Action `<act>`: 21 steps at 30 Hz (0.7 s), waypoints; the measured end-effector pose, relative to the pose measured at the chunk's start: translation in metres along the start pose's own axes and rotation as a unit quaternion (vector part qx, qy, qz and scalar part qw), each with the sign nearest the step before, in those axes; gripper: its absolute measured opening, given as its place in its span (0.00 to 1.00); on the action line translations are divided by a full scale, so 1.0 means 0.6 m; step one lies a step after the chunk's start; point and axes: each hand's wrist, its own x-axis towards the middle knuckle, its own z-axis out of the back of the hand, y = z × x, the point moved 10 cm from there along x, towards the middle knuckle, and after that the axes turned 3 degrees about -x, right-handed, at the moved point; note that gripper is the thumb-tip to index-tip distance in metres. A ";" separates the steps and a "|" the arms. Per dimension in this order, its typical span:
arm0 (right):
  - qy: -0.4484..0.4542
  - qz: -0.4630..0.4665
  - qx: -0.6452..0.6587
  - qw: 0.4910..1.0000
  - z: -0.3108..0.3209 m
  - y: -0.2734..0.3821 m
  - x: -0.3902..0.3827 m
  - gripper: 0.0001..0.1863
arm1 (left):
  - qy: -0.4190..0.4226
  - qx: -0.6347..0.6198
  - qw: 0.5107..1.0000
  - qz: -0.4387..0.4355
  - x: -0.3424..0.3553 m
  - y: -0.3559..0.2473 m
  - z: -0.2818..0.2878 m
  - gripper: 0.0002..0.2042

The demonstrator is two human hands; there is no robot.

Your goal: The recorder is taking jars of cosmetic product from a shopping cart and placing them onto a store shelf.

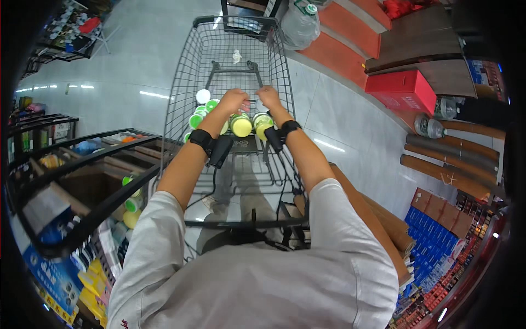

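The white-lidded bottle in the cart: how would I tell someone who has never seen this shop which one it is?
Find the dark wire shopping cart in the middle of the pale tiled floor. Inside it, a cluster of round-lidded bottles sits under the person's left hand and right hand. The white-lidded bottle is at the cluster's far left end; its neighbours have green or yellow lids.

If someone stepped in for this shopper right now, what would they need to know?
Left hand: down in the cart, on the bottles; its grip is hidden.
Right hand: beside it, on the same bottles, grip also hidden.
Done: green- and yellow-capped bottles stand grouped in the cart's middle.
Left: more bottles show on the shelf at the left.
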 end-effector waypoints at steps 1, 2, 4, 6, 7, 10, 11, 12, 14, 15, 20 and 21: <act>-0.069 0.093 -0.129 0.985 -0.006 0.033 0.004 0.14 | -0.006 -0.005 1.000 0.010 0.051 0.046 0.001 0.07; -0.138 0.186 -0.252 0.940 -0.015 0.071 0.006 0.16 | -0.026 -0.044 0.999 -0.012 0.093 0.092 0.004 0.10; -0.073 0.180 -0.297 0.935 -0.046 0.059 0.057 0.15 | -0.042 -0.115 0.992 -0.009 0.158 0.182 -0.011 0.12; 0.038 0.107 -0.385 0.916 -0.073 0.002 0.119 0.17 | -0.037 -0.176 0.983 0.025 0.197 0.235 -0.059 0.14; 0.041 0.096 -0.388 0.916 -0.062 -0.021 0.142 0.17 | -0.031 -0.179 0.983 0.034 0.214 0.246 -0.085 0.14; 0.130 -0.034 -0.441 0.887 -0.090 -0.086 0.179 0.18 | -0.075 -0.240 0.966 -0.063 0.260 0.270 -0.053 0.23; 0.135 -0.038 -0.440 0.887 -0.094 -0.100 0.186 0.18 | -0.077 -0.241 0.966 -0.057 0.280 0.280 -0.052 0.23; 0.134 -0.055 -0.452 0.880 -0.094 -0.107 0.196 0.19 | -0.080 -0.327 0.941 0.030 0.304 0.305 -0.056 0.25; 0.132 -0.060 -0.467 0.873 -0.105 -0.112 0.197 0.20 | -0.023 -0.429 0.899 0.086 0.318 0.326 -0.062 0.28; 0.137 -0.065 -0.468 0.871 -0.106 -0.119 0.196 0.20 | -0.025 -0.431 0.897 0.092 0.314 0.323 -0.061 0.28; 0.149 -0.127 -0.327 0.924 -0.074 -0.124 0.204 0.27 | -0.059 -0.391 0.917 0.057 0.298 0.231 -0.036 0.23; 0.187 -0.158 -0.203 0.948 -0.101 -0.103 0.177 0.27 | -0.077 -0.400 0.912 0.054 0.272 0.222 -0.012 0.23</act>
